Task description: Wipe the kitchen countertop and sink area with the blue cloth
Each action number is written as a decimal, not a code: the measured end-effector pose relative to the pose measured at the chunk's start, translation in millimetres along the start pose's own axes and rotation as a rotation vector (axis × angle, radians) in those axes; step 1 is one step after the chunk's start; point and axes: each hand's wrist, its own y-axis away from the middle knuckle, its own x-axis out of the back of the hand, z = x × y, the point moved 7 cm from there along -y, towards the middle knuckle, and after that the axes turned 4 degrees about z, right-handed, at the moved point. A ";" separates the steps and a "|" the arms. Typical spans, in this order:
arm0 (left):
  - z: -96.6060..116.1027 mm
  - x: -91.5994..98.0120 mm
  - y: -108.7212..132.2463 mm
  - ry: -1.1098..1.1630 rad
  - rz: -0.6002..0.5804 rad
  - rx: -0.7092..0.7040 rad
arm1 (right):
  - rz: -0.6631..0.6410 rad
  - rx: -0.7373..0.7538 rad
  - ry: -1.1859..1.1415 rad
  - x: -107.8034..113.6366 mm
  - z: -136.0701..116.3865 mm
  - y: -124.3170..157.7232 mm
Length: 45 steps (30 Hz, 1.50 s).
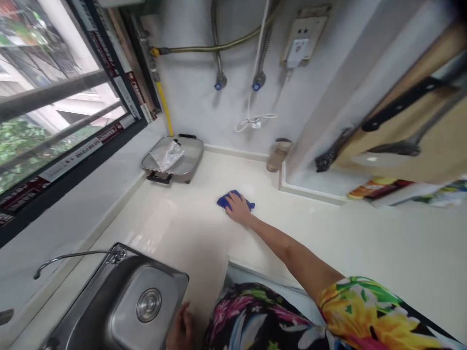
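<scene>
Behind the worktop (pixel 200 199)'s inner corner, the right hand (pixel 240 210) spreads its grip over a blue cloth (pixel 223 201), likely to press it flat; the left hand (pixel 181 329)'s I cannot tell.

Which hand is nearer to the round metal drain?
Left: the left hand is near the drain, by the rectangular steel sink; the right hand is farther, on a blue cloth.

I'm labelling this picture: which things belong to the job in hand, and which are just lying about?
In use:
blue cloth, under the right hand
pale countertop beneath it

Lying about:
lidded pan
clear plastic on top
brownish container
</scene>
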 end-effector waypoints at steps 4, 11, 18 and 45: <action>29.0 -21.3 -23.2 0.075 -0.137 -0.073 | 0.008 -0.047 -0.004 9.7 22.1 44.4; 63.0 -32.0 -68.0 0.163 -0.233 -0.214 | 0.067 -0.158 0.021 32.3 53.3 121.7; 116.3 -45.5 -127.8 0.154 -0.248 -0.365 | 0.101 -0.327 0.085 51.3 79.6 212.1; 130.1 -63.3 -165.8 -0.222 -0.130 -0.054 | 0.041 0.057 -0.154 14.9 -101.2 181.8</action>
